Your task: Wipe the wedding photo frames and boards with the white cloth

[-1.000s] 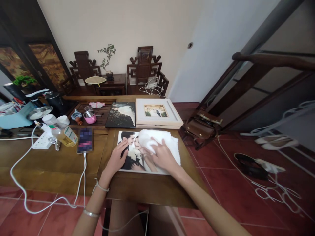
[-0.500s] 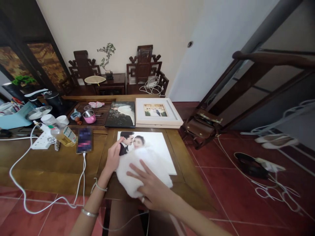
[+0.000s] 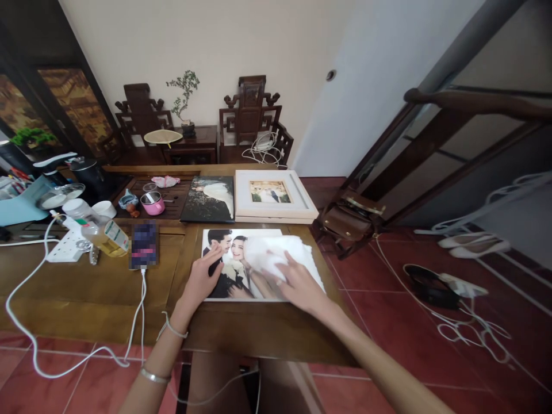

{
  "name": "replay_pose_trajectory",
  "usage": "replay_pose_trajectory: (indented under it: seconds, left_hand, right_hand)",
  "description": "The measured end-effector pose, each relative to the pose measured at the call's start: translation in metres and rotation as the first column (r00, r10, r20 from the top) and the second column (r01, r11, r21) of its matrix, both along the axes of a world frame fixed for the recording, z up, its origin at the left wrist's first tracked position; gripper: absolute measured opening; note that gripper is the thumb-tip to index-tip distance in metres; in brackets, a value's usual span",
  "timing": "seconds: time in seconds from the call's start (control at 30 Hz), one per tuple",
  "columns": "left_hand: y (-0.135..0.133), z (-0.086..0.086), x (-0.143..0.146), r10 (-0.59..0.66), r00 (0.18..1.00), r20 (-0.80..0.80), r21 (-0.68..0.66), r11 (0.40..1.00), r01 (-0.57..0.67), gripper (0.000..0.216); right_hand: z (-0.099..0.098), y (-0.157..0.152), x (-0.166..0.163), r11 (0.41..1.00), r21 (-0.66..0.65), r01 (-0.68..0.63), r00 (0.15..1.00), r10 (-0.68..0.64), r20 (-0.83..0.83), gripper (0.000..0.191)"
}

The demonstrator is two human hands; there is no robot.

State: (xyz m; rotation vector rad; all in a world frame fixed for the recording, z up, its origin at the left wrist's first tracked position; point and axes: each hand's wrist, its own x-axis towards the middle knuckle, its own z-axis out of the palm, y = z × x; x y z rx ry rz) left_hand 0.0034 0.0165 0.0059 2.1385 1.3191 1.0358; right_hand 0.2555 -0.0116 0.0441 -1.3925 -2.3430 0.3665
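Observation:
A wedding photo panel [image 3: 245, 283] with a white border lies flat on the wooden table in front of me. My left hand [image 3: 203, 280] rests on its left side, fingers stretched out over the dark suit in the picture. Over the panel's right part spreads a white cloth [image 3: 305, 251], bunched under my right hand [image 3: 299, 283], which presses it against the surface. The right fingers are partly smeared by motion. The cloth hides the panel's right side and upper right corner.
Behind the panel lie a dark photo panel [image 3: 209, 201] and a white picture frame [image 3: 297, 215]. To the left are a phone [image 3: 144, 244] on a cable, a bottle [image 3: 107, 237], a power strip [image 3: 65, 248] and a pink cup [image 3: 154, 205]. A chair with a brown bag [image 3: 347, 223] stands right.
My right hand has moved the white cloth up and to the right across the panel, uncovering its lower middle. The left hand stays at the left side, now slightly lower.

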Motion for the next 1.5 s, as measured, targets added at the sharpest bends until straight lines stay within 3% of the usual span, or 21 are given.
replay_pose_trajectory:
  seconds: [0.13,0.23,0.33,0.43,0.53,0.7,0.9,1.1,1.2,1.27,1.37,1.5]
  left_hand:
    - [0.000,-0.001,0.001,-0.007,1.000,0.016,0.013,1.000,0.007,0.034]
    - [0.001,0.000,0.000,-0.008,1.000,0.027,0.018,1.000,0.007,0.034]
    - [0.001,0.001,-0.002,-0.005,1.000,0.028,0.012,1.000,0.004,0.032]
    - [0.002,0.001,-0.004,-0.005,1.000,0.029,0.002,1.000,0.005,0.031]
    - [0.002,0.002,-0.005,-0.022,0.999,0.032,-0.011,1.000,0.023,0.034]
    - [0.001,0.003,-0.004,-0.013,1.000,0.025,-0.015,1.000,0.013,0.034]
    - [0.002,0.002,-0.004,0.004,1.000,0.007,0.000,1.000,-0.004,0.034]
    - [0.002,0.001,-0.005,0.027,1.000,-0.016,-0.013,1.000,-0.027,0.036]
    - [0.003,0.001,-0.006,0.007,0.999,-0.042,-0.021,1.000,-0.008,0.039]
    - [0.003,0.001,-0.006,-0.020,0.998,-0.063,-0.032,0.999,0.018,0.040]
    - [0.003,0.002,-0.008,-0.041,0.996,-0.081,-0.044,0.998,0.038,0.041]
    - [0.003,0.002,-0.008,-0.050,0.995,-0.081,-0.047,0.998,0.046,0.041]
  right_hand:
    - [0.015,0.053,-0.044,0.992,-0.115,0.054,0.998,-0.058,-0.036,0.031]
    - [0.025,0.081,-0.086,0.987,-0.158,-0.010,0.998,0.000,-0.061,0.035]
    - [0.031,0.097,-0.121,0.983,-0.167,-0.069,0.995,0.056,-0.082,0.033]
    - [0.031,0.101,-0.129,0.983,-0.171,-0.064,0.995,0.049,-0.092,0.033]
    - [0.028,0.097,-0.107,0.982,-0.182,-0.043,0.994,0.024,-0.103,0.037]
    - [0.021,0.090,-0.034,0.986,-0.160,0.051,0.992,-0.069,-0.107,0.037]
    - [0.004,0.067,0.024,0.975,-0.125,0.184,0.978,-0.194,-0.071,0.026]
    - [0.001,-0.030,0.026,0.992,-0.091,-0.083,0.994,0.088,0.058,0.018]
    - [0.011,-0.076,0.022,0.968,-0.120,-0.222,0.970,0.232,0.070,0.016]
    - [0.018,-0.089,0.021,0.936,-0.136,-0.325,0.940,0.335,0.060,0.017]
    - [0.020,-0.078,0.024,0.931,-0.142,-0.337,0.937,0.346,0.045,0.016]
    - [0.004,-0.024,0.031,0.983,-0.110,-0.145,0.989,0.148,0.020,0.021]
